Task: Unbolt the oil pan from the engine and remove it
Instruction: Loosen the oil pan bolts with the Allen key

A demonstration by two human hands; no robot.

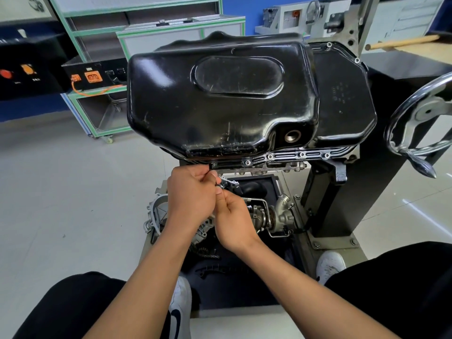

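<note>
Seven bolts (269, 156) is what I can count still sitting in the flange of the oil pan (220, 94), so I'd call this early days. Nothing looks lifted, and the pan sits flat on the upturned engine (269, 168), up on the engine stand (322, 204).

Going left to right along the near edge of the engine: the left grip (193, 192) is pinching a small black tool (210, 168) (a hex key, I think, but it's too small to be sure). It's right at the leftmost bolt (213, 164), at the near-left corner of the flange. The right grip (234, 216) is tucked just below and touching the left one, fingers curled. I can't tell if it's got the tool's end or nothing at all. Four more bolts run rightwards along that edge, and two show at the far-right corner. The far edge is hidden behind the pan, so there are probably more back there.

For room, the left side is open floor (73, 179) out to the shelving cart (97, 111), so that's the easy way to lift off. The right is tighter, with a chrome handwheel (401, 113) sitting close beside the stand. Loose engine parts (269, 216) lie under the near edge, right where a dropped bolt would land.
</note>
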